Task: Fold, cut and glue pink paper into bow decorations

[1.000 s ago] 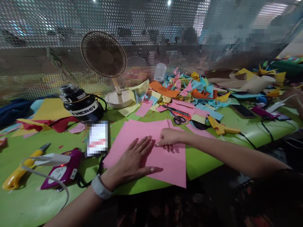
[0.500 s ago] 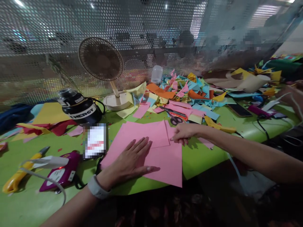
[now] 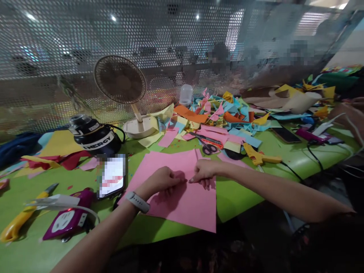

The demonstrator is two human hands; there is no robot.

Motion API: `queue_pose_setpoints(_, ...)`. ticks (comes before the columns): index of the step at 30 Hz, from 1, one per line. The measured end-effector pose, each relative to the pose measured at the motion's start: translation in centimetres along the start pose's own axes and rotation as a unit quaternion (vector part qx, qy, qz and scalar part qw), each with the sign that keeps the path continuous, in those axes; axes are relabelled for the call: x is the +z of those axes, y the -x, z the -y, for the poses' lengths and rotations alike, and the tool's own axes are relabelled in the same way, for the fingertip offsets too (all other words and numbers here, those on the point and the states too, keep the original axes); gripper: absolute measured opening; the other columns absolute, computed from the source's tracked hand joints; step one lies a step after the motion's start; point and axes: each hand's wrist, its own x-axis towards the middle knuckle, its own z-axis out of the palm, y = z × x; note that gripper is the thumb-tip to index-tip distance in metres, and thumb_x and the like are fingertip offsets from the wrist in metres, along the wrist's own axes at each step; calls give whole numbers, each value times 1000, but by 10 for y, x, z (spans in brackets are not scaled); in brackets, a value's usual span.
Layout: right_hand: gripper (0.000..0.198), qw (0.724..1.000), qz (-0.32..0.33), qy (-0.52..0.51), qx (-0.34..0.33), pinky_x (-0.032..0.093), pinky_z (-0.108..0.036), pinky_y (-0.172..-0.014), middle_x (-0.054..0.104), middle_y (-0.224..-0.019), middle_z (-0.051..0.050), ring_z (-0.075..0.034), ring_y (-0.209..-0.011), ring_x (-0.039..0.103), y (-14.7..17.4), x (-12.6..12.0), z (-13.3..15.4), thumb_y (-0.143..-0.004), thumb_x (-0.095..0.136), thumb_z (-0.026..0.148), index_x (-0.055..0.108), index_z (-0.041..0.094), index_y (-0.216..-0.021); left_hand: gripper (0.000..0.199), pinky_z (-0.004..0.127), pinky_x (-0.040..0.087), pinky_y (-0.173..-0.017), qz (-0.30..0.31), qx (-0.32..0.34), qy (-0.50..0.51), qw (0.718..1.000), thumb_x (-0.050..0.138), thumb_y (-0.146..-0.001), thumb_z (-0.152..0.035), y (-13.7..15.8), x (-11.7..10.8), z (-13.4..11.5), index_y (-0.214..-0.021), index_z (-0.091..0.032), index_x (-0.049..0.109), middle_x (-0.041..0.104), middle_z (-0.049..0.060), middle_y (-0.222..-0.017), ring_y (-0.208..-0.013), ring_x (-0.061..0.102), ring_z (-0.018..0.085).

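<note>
Pink paper [image 3: 199, 212] lies over the front edge of the green table, with a second layer of pink paper showing near its top edge. My left hand [image 3: 165, 180] is over its middle, fingers curled in a pinch and a grey band on the wrist. Close by on the right, my right hand [image 3: 203, 172] is also closed, thumb and forefinger pinched and pointing at the left fingertips. Whatever the fingers hold is too small or hidden to make out. Black-handled scissors [image 3: 209, 148] lie just beyond the paper.
Left of the paper are a phone [image 3: 112, 176], a purple device [image 3: 69, 218] with a cable and a yellow cutter [image 3: 25, 216]. Behind stand a dark bottle [image 3: 95, 136] and a fan [image 3: 121, 79]. Paper scraps [image 3: 213, 108] are heaped at the back; a yellow glue gun [image 3: 258, 154] lies right.
My left hand has lifted from lying flat on the pink paper and curled its fingers. My right hand has moved left and toward me, so the fingertips nearly meet.
</note>
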Motion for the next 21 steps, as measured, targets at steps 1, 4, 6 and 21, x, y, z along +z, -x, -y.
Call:
queue_pose_setpoints(1, 43, 1000, 5, -7, -1, 44, -19, -40, 62, -42, -1, -12, -36, 60, -1, 0, -1, -76, 74, 43, 52, 13, -54, 53, 27, 38, -45, 9, -6, 10, 1000, 58, -74, -63, -2, -1, 0, -46, -19, 51, 55, 2, -42, -40, 53, 16)
queue_pose_setpoints(4, 43, 1000, 12, -17, -3, 45, -19, -39, 63, -42, -2, -12, -36, 60, -2, -1, -1, -75, 75, 43, 52, 13, -55, 54, 27, 37, -43, 20, -25, 25, 999, 66, -66, -66, -5, -4, 2, -43, -19, 50, 54, 2, -39, -37, 51, 15)
queue_pose_setpoints(6, 43, 1000, 11, -19, 1, 46, -19, -39, 63, -42, -2, -12, -35, 60, -2, -1, -1, -73, 77, 44, 52, 13, -56, 54, 27, 37, -43, 26, -32, 34, 999, 69, -61, -66, -6, -5, 3, -44, -18, 51, 54, 2, -39, -37, 51, 15)
queue_pose_setpoints(21, 39, 1000, 8, -10, 8, 48, -21, -37, 64, -44, -2, -13, -37, 60, -3, -3, -6, -76, 74, 41, 54, 14, -58, 59, 25, 32, -45, 38, -78, 19, 996, 69, -55, -73, 12, -33, 44, -48, -19, 49, 56, 1, -40, -40, 53, 14)
